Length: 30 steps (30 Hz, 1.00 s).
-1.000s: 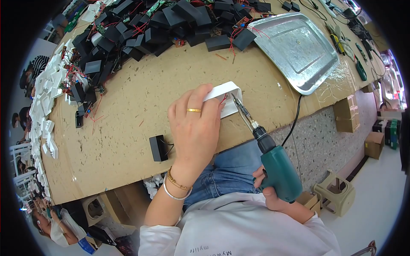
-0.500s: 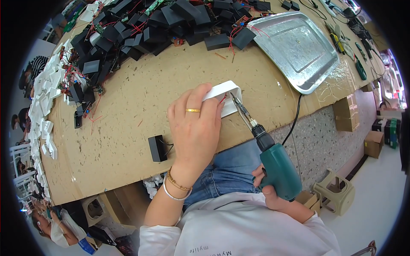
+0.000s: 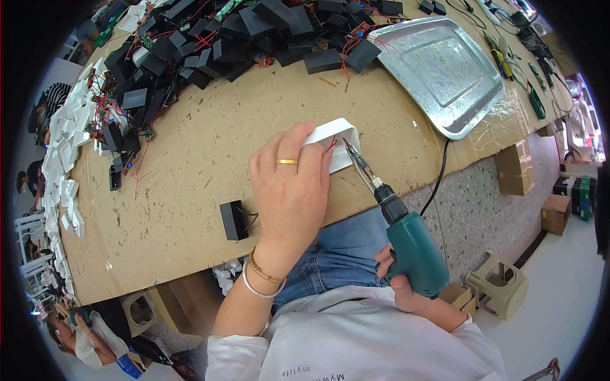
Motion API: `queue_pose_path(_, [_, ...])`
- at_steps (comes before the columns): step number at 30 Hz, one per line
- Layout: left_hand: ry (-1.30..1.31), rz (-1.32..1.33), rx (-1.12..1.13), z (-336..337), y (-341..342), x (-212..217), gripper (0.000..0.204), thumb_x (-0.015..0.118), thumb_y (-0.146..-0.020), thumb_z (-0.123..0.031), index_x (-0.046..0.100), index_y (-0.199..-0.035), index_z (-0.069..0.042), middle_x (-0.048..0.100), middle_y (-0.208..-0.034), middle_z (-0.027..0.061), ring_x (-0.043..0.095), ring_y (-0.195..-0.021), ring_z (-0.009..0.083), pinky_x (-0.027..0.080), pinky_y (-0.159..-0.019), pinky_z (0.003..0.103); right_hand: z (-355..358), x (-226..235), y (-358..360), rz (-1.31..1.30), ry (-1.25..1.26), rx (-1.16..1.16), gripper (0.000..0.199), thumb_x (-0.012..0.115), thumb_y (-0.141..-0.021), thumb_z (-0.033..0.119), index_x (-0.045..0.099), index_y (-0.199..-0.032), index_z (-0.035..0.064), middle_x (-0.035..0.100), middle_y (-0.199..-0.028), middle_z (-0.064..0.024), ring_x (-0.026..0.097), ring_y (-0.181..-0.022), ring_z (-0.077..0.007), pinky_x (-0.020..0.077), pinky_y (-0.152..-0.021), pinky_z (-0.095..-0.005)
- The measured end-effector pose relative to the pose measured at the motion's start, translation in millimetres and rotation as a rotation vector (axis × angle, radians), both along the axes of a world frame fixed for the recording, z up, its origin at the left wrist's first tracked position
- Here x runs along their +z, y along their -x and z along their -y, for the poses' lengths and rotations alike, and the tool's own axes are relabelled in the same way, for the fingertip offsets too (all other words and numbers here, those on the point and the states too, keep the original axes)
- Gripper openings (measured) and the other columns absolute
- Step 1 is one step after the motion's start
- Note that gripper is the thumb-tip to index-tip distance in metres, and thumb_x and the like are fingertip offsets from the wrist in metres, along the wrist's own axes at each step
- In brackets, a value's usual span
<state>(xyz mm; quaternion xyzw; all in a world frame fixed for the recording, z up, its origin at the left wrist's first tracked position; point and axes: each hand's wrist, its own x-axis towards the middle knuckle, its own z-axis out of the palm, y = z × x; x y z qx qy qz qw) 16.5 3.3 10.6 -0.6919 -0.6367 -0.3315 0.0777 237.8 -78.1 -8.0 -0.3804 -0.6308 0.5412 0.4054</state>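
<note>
My left hand (image 3: 289,181), with a ring on one finger, grips a white plastic housing (image 3: 346,126) just above the cardboard-covered table. A bit of red wire (image 3: 332,145) shows inside the housing's open side. My right hand (image 3: 400,279) is wrapped round the handle of a green pistol-shaped soldering gun (image 3: 417,254). Its thin metal tip reaches into the housing; whether it touches anything there I cannot tell. Beside my left wrist stands a small black box (image 3: 234,220), a dark wire running from it toward my hand.
Black boxes (image 3: 254,28) with red wires and circuit boards are heaped at the back. White housings (image 3: 57,152) line the left edge. A metal tray (image 3: 445,70) lies at the back right, with a black cable (image 3: 443,174) near it. Pliers (image 3: 502,60) lie farther right.
Almost nothing differs. The housing in my left hand has shifted very slightly; the soldering gun stays in place with its tip inside.
</note>
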Motion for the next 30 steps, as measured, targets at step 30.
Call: queue_pose_path(30, [0.013,0.010,0.017,-0.9,-0.9,2.4,0.013,0.069,-0.076,-0.009,0.057,-0.082,-0.007,0.057,-0.112,0.0037,0.054,-0.098,0.0261,0.040,-0.085,0.038,-6.7,-8.2,3.2,0.032,0.105,0.016,0.039,0.071,-0.083,0.017,0.051,-0.108,-0.0030,0.063,-0.091,-0.0084,0.059,-0.067,-0.0088,0.0486,-0.059,-0.0228])
